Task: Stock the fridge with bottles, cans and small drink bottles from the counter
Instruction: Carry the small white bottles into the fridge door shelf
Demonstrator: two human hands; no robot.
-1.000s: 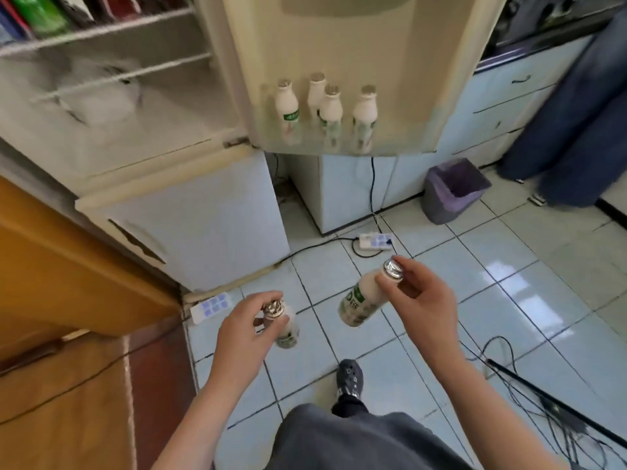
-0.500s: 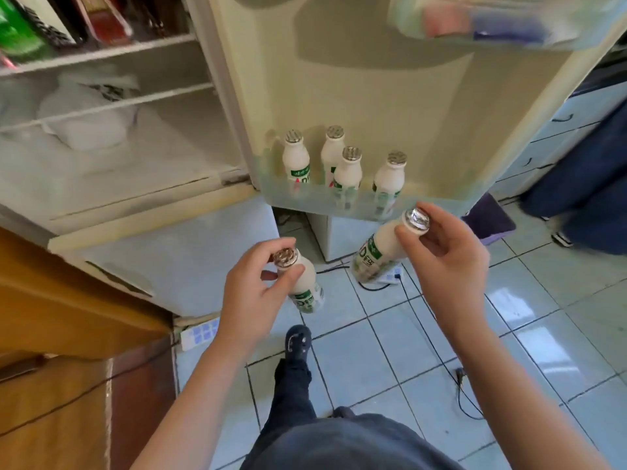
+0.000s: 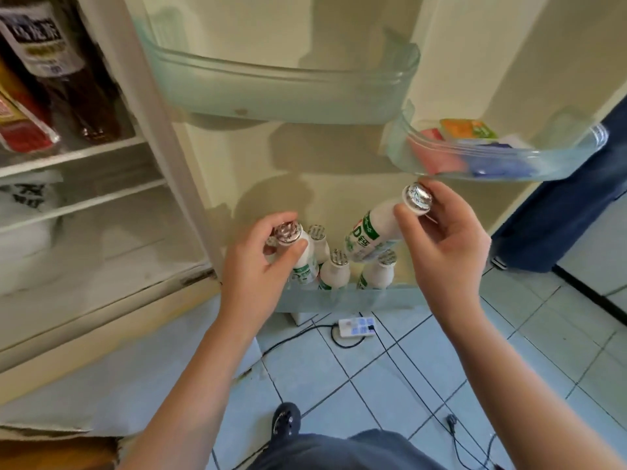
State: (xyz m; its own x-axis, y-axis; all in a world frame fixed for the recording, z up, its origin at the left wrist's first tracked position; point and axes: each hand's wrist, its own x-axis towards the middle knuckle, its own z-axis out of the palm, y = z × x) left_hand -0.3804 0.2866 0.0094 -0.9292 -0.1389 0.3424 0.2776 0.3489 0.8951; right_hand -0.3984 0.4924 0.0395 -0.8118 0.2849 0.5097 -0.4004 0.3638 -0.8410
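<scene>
My left hand (image 3: pixel 258 266) grips a small white drink bottle (image 3: pixel 300 262) by its foil-capped neck, held upright just above the bottom door shelf (image 3: pixel 346 298) of the open fridge. My right hand (image 3: pixel 444 245) pinches the foil cap of a second small white bottle (image 3: pixel 368 234) with a green label; this one tilts down and to the left over the same shelf. Three like bottles (image 3: pixel 336 271) stand in that shelf between my hands, partly hidden by them.
An upper door shelf (image 3: pixel 281 93) looks bare; a smaller door shelf (image 3: pixel 502 157) at right holds coloured packets. Dark bottles (image 3: pixel 68 72) stand on the fridge's inner shelf at left. A power strip (image 3: pixel 356 325) and cables lie on the tiled floor. A person in blue trousers (image 3: pixel 556 212) stands right.
Both hands have carried their bottles up and forward to the bottom door shelf. The view has moved much closer to the fridge door.
</scene>
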